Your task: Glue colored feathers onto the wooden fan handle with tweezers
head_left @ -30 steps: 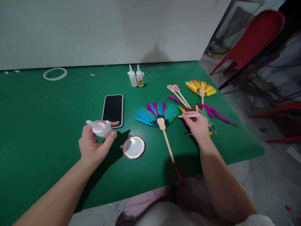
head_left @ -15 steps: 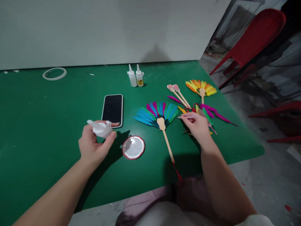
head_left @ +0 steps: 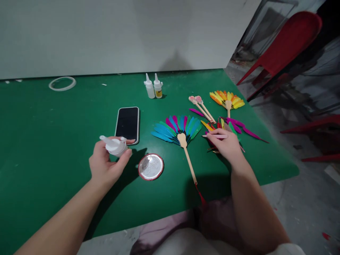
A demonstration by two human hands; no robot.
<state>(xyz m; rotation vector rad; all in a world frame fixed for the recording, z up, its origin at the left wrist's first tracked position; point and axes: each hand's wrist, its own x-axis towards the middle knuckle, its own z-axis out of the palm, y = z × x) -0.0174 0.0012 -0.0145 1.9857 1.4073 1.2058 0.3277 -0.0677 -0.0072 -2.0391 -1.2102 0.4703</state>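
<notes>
My left hand (head_left: pixel 107 163) is wrapped round a white glue bottle (head_left: pixel 116 146), its nozzle pointing up and left. Between the fingers of my right hand (head_left: pixel 225 143) is a slim pale pink stick (head_left: pixel 216 136), pen-like, held over a pile of loose colored feathers (head_left: pixel 208 125). Left of that hand lies a feather fan (head_left: pixel 182 140) with blue, green and magenta feathers, a wooden handle and a red tassel (head_left: pixel 202 199). A round red-rimmed lid (head_left: pixel 151 166) lies shiny side up between my hands. My left fingers partly overlap the phone (head_left: pixel 128 122).
Two small glue bottles (head_left: pixel 154 88) stand near the white wall. At the right are a yellow-orange feather fan (head_left: pixel 227 100) and two wooden sticks with pink-stained ends (head_left: pixel 203 108). A clear ring (head_left: pixel 62 84) lies back left. A red chair (head_left: pixel 294 42) stands beyond the table's right edge.
My right hand has shifted slightly right and down, and the pink stick now shows more of its length. My left hand with the glue bottle has barely moved.
</notes>
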